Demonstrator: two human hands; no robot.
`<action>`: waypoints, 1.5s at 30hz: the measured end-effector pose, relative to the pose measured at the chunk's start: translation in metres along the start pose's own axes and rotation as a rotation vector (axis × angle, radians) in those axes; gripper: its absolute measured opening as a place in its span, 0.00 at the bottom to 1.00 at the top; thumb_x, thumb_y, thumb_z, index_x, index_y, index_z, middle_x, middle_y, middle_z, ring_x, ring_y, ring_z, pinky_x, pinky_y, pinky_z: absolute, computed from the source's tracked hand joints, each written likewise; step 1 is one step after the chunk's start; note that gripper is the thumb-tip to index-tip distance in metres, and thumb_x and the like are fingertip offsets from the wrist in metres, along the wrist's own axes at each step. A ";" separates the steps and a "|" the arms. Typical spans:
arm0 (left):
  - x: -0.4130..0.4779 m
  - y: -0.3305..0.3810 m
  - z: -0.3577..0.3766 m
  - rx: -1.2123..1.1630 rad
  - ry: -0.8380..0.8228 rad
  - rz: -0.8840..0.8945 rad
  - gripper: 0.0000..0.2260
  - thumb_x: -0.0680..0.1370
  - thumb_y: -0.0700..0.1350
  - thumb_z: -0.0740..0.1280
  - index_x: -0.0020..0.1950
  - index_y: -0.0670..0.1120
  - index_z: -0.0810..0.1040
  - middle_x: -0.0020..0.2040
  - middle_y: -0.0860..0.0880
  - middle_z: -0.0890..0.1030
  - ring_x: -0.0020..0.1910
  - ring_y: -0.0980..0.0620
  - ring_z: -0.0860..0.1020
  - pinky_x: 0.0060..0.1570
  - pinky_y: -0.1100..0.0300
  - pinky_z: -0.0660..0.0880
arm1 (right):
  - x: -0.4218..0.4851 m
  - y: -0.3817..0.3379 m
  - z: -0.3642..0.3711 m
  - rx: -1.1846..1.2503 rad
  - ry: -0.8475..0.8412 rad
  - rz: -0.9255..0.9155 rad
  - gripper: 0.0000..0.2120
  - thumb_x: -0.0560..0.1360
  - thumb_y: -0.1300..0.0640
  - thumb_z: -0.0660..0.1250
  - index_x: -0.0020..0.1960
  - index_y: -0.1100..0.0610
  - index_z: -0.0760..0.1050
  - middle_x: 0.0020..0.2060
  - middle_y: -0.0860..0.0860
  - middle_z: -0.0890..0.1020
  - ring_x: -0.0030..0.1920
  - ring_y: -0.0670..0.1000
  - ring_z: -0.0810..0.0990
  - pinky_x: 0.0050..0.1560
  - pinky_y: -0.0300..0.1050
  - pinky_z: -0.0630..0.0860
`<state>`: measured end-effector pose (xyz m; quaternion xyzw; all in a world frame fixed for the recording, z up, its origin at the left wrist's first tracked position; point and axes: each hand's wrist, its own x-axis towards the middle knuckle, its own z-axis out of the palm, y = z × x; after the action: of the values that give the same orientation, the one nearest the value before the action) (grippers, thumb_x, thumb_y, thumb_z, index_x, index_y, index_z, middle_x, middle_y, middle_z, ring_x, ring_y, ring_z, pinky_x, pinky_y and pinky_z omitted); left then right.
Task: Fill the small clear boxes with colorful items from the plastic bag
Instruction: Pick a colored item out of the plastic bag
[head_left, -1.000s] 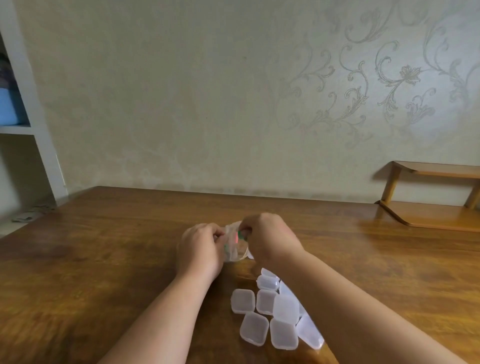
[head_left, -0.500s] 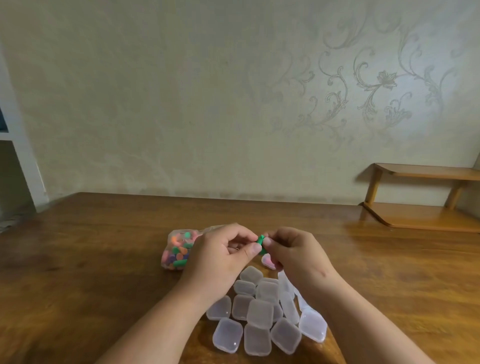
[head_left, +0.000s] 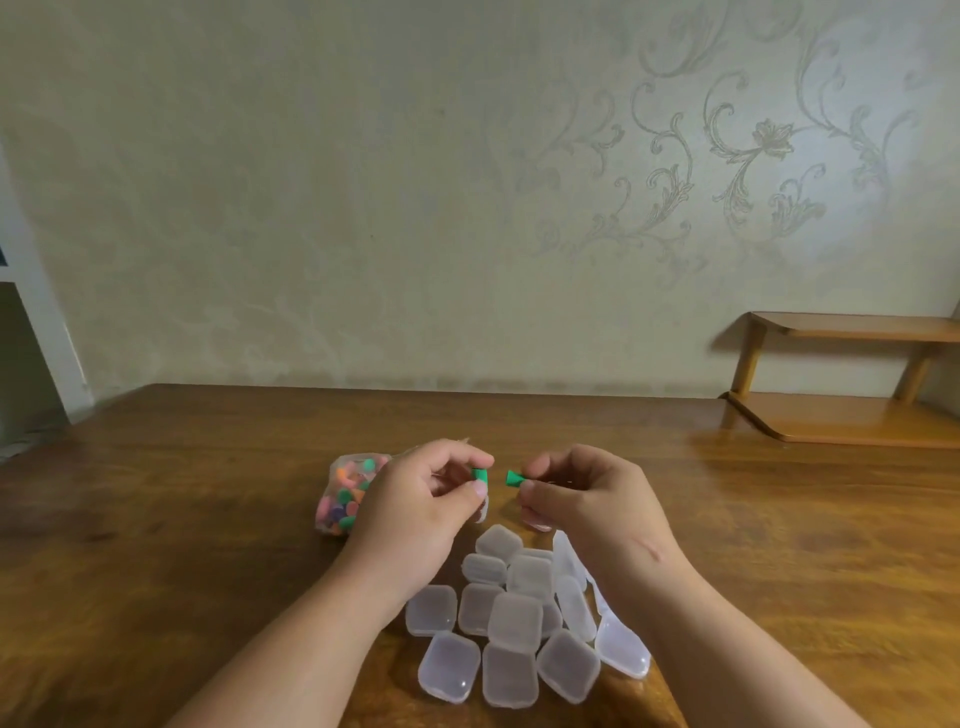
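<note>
A clear plastic bag (head_left: 344, 493) full of colorful small items lies on the wooden table (head_left: 208, 519), just left of my left hand. My left hand (head_left: 426, 499) pinches a small green piece (head_left: 480, 475) between thumb and forefinger. My right hand (head_left: 587, 499) pinches another green piece (head_left: 514, 478), a small gap apart from the first. Several small clear boxes (head_left: 514, 623), all with lids down, lie in a loose pile below and between my wrists. Something pink shows under my right hand's fingers.
A low wooden shelf (head_left: 852, 415) stands at the table's far right against the patterned wall. A white shelving unit edge (head_left: 36, 332) shows at far left.
The bag left my hands and now lies at the left. My hands pulled a green item apart into two pieces, one in each hand. The view shifted slightly.
</note>
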<state>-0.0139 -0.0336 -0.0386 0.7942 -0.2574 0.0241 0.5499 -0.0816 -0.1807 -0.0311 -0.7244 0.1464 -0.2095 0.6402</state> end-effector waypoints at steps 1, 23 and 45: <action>0.000 0.000 0.000 -0.005 -0.001 -0.008 0.13 0.78 0.40 0.70 0.50 0.60 0.80 0.45 0.59 0.84 0.46 0.61 0.83 0.51 0.60 0.81 | 0.000 0.000 0.000 0.001 0.007 -0.003 0.06 0.73 0.67 0.72 0.42 0.58 0.81 0.36 0.52 0.85 0.37 0.50 0.84 0.39 0.39 0.81; 0.003 -0.003 0.008 0.028 -0.014 0.031 0.11 0.75 0.41 0.73 0.46 0.58 0.78 0.43 0.57 0.84 0.44 0.59 0.83 0.46 0.60 0.82 | -0.001 0.000 0.003 -0.019 -0.063 0.006 0.03 0.74 0.62 0.72 0.47 0.56 0.81 0.38 0.50 0.86 0.40 0.49 0.86 0.39 0.39 0.82; 0.014 -0.011 0.008 0.549 -0.385 -0.021 0.11 0.78 0.55 0.67 0.59 0.58 0.76 0.55 0.57 0.75 0.51 0.59 0.75 0.52 0.59 0.78 | 0.005 0.004 0.000 -0.175 0.088 -0.092 0.07 0.75 0.64 0.71 0.44 0.52 0.78 0.39 0.52 0.85 0.34 0.47 0.84 0.38 0.43 0.83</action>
<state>0.0008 -0.0432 -0.0465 0.9052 -0.3323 -0.0636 0.2571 -0.0767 -0.1833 -0.0347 -0.7736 0.1587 -0.2568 0.5572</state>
